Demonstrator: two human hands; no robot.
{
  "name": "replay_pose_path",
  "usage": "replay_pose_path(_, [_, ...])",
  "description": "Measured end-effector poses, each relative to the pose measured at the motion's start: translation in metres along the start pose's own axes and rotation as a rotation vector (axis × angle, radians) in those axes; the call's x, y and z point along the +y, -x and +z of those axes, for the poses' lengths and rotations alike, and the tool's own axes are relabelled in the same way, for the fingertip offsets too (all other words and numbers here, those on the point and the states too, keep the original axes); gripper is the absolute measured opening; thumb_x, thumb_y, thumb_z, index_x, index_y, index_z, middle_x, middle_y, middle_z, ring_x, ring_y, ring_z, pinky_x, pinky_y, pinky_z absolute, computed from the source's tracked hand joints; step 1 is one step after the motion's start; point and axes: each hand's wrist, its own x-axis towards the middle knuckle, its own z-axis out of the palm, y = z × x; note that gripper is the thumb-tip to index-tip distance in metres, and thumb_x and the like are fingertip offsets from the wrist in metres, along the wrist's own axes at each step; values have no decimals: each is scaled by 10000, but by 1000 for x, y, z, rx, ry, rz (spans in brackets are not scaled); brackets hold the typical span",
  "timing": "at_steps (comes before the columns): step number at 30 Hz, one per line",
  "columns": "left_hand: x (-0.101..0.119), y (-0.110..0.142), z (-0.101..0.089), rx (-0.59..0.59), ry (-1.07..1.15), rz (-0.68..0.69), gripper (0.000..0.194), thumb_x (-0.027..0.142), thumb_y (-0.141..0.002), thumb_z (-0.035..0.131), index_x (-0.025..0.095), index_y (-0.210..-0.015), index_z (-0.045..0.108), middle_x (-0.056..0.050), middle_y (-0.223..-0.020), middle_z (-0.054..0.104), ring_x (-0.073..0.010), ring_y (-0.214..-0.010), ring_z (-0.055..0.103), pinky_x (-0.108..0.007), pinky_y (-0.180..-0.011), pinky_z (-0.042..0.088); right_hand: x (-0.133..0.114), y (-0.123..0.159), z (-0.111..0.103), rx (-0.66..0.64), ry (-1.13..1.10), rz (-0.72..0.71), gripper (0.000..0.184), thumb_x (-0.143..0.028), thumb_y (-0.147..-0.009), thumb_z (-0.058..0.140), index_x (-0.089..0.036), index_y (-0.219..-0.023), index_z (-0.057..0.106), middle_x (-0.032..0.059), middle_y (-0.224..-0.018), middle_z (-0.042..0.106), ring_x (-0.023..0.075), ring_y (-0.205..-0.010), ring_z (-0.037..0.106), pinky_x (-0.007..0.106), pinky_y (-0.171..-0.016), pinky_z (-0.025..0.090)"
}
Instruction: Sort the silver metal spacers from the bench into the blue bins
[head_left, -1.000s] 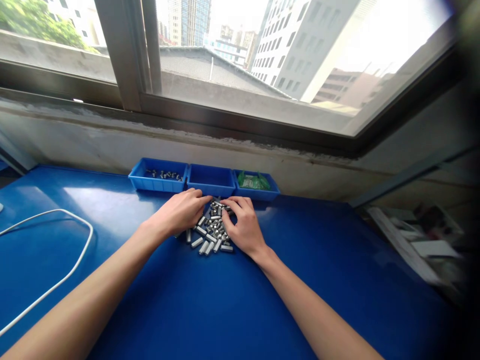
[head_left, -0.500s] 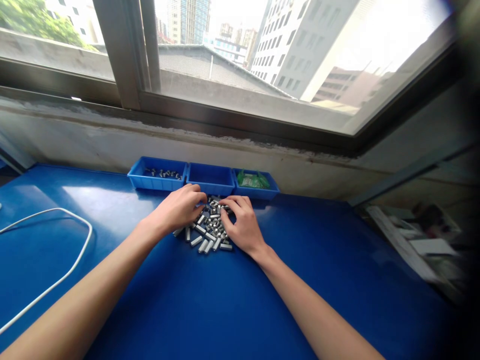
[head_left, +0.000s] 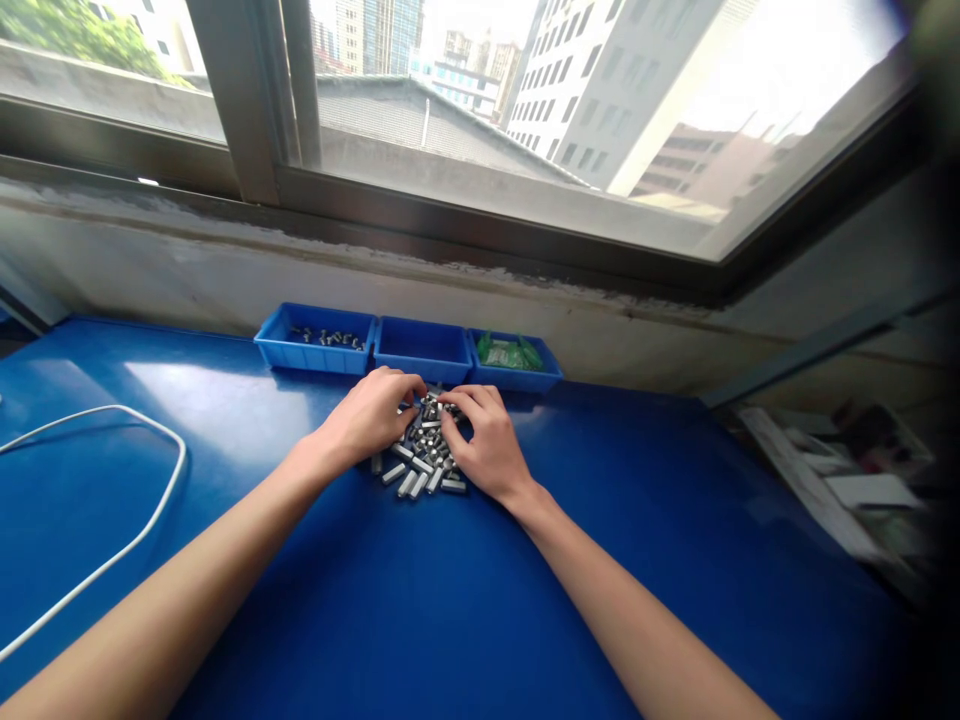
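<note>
A heap of small silvery metal pieces (head_left: pixel 424 462) lies on the blue table between my hands. Longer hexagonal standoffs make up its near edge, with shorter metal pieces in the middle. My left hand (head_left: pixel 379 408) curves over the heap's left side, thumb and index fingertips apart at the pieces. At the right side rests my right hand (head_left: pixel 486 440), fingers bent over the far edge and a gap between thumb and index finger. Both sets of fingertips touch or nearly touch the metal pieces. Whether a small piece sits between any fingertips is hard to see.
Three blue bins stand behind the heap. The left bin (head_left: pixel 311 357) contains small metal screws, the middle bin (head_left: pixel 422 368) shows its bare floor, and the right bin (head_left: pixel 517 380) has a green plastic bag (head_left: pixel 510 352). A white cable (head_left: pixel 169 490) curves across the table's left.
My left hand has moved a little to the right, closer to my right hand, and the left side of the heap looks narrower. My right hand has barely moved.
</note>
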Motion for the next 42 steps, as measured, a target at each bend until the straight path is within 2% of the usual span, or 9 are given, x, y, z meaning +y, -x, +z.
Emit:
replay_pose_path(4, [-3,0,-3,38,27,40,314,98,-837,558,208,-1099,693,-35,-908,721,-217,-892,678,-313,-811,516,-1,0,-1,9,-9,2,193,-184,-939,572,-217,-1068,713,89,-1073,691,273,-1064,578,460,-971,503])
replay_pose_path(7, [-4,1,-5,51,30,22,295,149,-828,601,201,-1099,704,-45,-938,716,-218,-886,686,-314,-814,528,-1,0,-1,8,-13,3,184,-186,-938,575,-215,-1056,714,89,-1069,692,271,-1065,579,451,-970,503])
replay_pose_path(12, [-3,2,-3,39,-12,-40,216,215,-835,609,188,-994,754,-71,-965,727,-238,-920,696,-335,-863,537,0,0,0,11,-17,2,170,-188,-937,584,-211,-1046,712,85,-1064,693,265,-1060,579,445,-979,497])
replay_pose_path(22, [0,2,1,57,-10,-80,89,210,-836,604,196,-827,692,-55,-838,734,-234,-838,701,-317,-754,522,0,0,-1,1,-26,0,174,-183,-937,582,-212,-1051,708,85,-1063,694,264,-1050,586,448,-965,505])
replay_pose_path(25, [-1,2,1,71,53,-78,109,172,-818,605,200,-900,670,-31,-823,722,-216,-806,695,-303,-729,519,0,0,-1,0,-29,3,176,-180,-939,577,-210,-1055,707,85,-1065,694,262,-1051,585,448,-966,505])
replay_pose_path(29, [-1,1,-3,106,126,26,337,129,-822,613,218,-1145,647,-23,-908,711,-189,-855,686,-287,-770,533,-1,0,-1,-3,-35,4,176,-185,-944,574,-216,-1059,703,85,-1064,695,267,-1049,585,455,-961,506])
replay_pose_path(32, [1,1,-10,171,158,135,403,113,-872,585,229,-1254,632,-36,-1026,701,-168,-929,681,-281,-850,530,-1,-1,-2,-2,-40,4,172,-190,-946,573,-214,-1058,702,84,-1060,696,266,-1053,583,452,-954,506])
replay_pose_path(37, [-2,0,-25,285,155,201,359,140,-901,615,220,-1248,657,-29,-1035,693,-129,-863,680,-244,-821,533,-1,-1,-2,2,-42,1,165,-195,-948,574,-209,-1051,702,85,-1062,695,263,-1057,584,449,-955,502])
replay_pose_path(42, [-25,4,-49,516,7,21,306,206,-906,645,206,-1209,689,-39,-974,719,-164,-873,690,-296,-857,546,0,-1,-1,12,-46,5,165,-191,-942,576,-217,-1041,705,89,-1056,699,266,-1058,591,454,-957,507])
